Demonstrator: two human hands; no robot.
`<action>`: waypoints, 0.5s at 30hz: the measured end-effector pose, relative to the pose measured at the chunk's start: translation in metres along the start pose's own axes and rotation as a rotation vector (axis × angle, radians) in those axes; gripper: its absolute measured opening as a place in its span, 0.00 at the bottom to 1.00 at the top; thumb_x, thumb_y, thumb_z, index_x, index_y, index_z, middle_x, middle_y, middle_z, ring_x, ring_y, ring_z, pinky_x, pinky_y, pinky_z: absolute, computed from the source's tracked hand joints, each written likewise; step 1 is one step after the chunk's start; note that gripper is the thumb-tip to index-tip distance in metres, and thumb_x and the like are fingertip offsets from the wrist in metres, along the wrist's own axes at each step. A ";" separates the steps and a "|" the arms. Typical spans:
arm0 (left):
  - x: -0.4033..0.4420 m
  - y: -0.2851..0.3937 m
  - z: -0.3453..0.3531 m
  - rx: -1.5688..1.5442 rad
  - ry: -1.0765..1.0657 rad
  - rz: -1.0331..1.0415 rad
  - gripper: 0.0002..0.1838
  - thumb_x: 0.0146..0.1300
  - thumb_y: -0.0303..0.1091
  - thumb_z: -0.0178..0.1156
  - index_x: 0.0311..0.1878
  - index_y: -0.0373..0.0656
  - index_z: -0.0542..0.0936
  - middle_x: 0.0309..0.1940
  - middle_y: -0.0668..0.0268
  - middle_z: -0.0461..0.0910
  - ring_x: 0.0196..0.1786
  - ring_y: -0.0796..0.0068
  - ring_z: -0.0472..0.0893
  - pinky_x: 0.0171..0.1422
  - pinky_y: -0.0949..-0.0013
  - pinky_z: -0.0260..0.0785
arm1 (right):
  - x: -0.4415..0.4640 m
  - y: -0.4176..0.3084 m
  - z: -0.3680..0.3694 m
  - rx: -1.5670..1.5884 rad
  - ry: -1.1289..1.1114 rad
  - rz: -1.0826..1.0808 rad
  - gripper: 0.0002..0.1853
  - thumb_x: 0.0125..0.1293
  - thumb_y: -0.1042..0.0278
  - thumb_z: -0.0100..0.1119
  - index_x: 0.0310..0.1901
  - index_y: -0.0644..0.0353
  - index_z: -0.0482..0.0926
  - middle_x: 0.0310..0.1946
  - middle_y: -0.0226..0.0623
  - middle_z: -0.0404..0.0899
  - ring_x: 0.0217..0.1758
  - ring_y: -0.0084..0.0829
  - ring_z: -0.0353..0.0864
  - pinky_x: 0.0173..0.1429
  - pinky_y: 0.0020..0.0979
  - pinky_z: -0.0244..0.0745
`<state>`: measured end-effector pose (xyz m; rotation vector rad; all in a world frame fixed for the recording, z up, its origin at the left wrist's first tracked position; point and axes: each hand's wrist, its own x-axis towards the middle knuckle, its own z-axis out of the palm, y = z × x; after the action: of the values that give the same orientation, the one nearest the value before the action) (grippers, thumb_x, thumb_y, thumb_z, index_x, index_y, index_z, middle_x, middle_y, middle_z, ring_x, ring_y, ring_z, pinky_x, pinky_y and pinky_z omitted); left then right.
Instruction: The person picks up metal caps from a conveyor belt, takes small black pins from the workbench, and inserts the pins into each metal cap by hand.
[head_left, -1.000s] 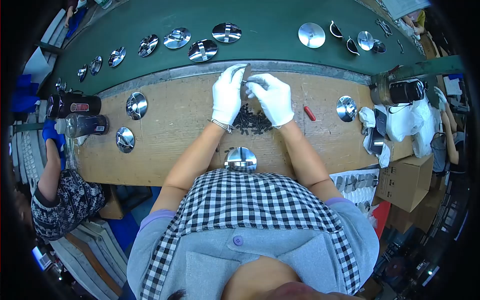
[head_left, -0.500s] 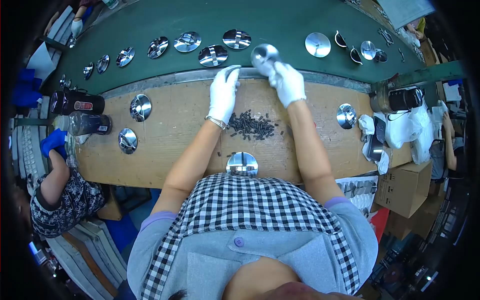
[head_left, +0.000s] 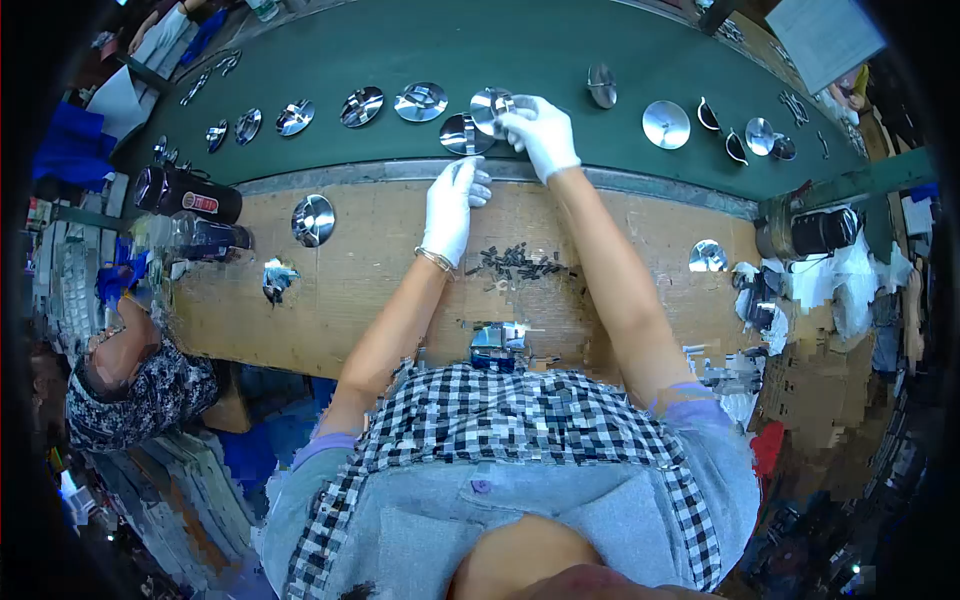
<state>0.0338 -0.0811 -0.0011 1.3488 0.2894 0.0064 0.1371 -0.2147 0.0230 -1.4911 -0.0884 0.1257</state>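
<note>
My right hand (head_left: 541, 138), in a white glove, grips the edge of a shiny round metal disc (head_left: 488, 108) with a strip across it, over the green surface. Just below and left, partly overlapped, another mirror-like disc (head_left: 461, 136) lies on that surface. My left hand (head_left: 453, 208), also gloved, is at the near metal edge with thumb and fingers apart, and nothing shows in it. A heap of small black pieces (head_left: 518, 263) lies on the brown board between my forearms. Further right on the green surface is a tilted disc (head_left: 602, 87).
Several more discs (head_left: 421, 101) line the green surface (head_left: 330, 60). Other discs (head_left: 313, 220) sit on the brown board (head_left: 370, 270). Dark bottles (head_left: 190, 195) stand at left, and a dark cup (head_left: 825, 231) at right. A person's arm (head_left: 120, 345) is at far left.
My right hand has let go of the disc it held, which is now further right on the green surface, and has taken hold of a strapped disc. The view has shifted slightly.
</note>
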 end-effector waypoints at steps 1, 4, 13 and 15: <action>0.001 0.001 0.000 -0.054 0.017 0.045 0.15 0.70 0.37 0.53 0.53 0.37 0.77 0.37 0.67 0.80 0.33 0.83 0.76 0.38 0.79 0.68 | -0.018 -0.009 0.000 -0.042 -0.046 -0.044 0.22 0.54 0.74 0.66 0.50 0.71 0.74 0.28 0.36 0.81 0.23 0.18 0.75 0.24 0.18 0.68; -0.006 0.009 0.010 -0.063 0.053 0.156 0.16 0.70 0.39 0.53 0.54 0.38 0.76 0.37 0.69 0.78 0.34 0.86 0.75 0.38 0.80 0.67 | -0.064 -0.022 -0.003 -0.056 -0.167 -0.039 0.18 0.56 0.73 0.66 0.49 0.68 0.77 0.28 0.34 0.82 0.23 0.17 0.76 0.25 0.18 0.68; -0.004 -0.001 0.017 -0.172 0.010 0.224 0.17 0.70 0.42 0.53 0.44 0.37 0.81 0.33 0.71 0.78 0.37 0.85 0.72 0.39 0.78 0.65 | -0.094 0.001 -0.026 -0.246 0.142 -0.226 0.16 0.62 0.64 0.62 0.47 0.66 0.80 0.31 0.34 0.83 0.23 0.15 0.73 0.24 0.17 0.65; -0.007 -0.002 0.011 -0.039 0.024 0.170 0.17 0.70 0.42 0.53 0.44 0.37 0.81 0.32 0.69 0.78 0.30 0.84 0.72 0.38 0.79 0.66 | -0.104 -0.020 -0.030 -0.183 -0.086 0.104 0.17 0.62 0.62 0.62 0.48 0.64 0.80 0.29 0.32 0.82 0.23 0.15 0.73 0.24 0.18 0.65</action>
<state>0.0296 -0.0935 0.0005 1.3323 0.1931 0.1691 0.0389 -0.2600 0.0425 -1.6732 -0.0937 0.2720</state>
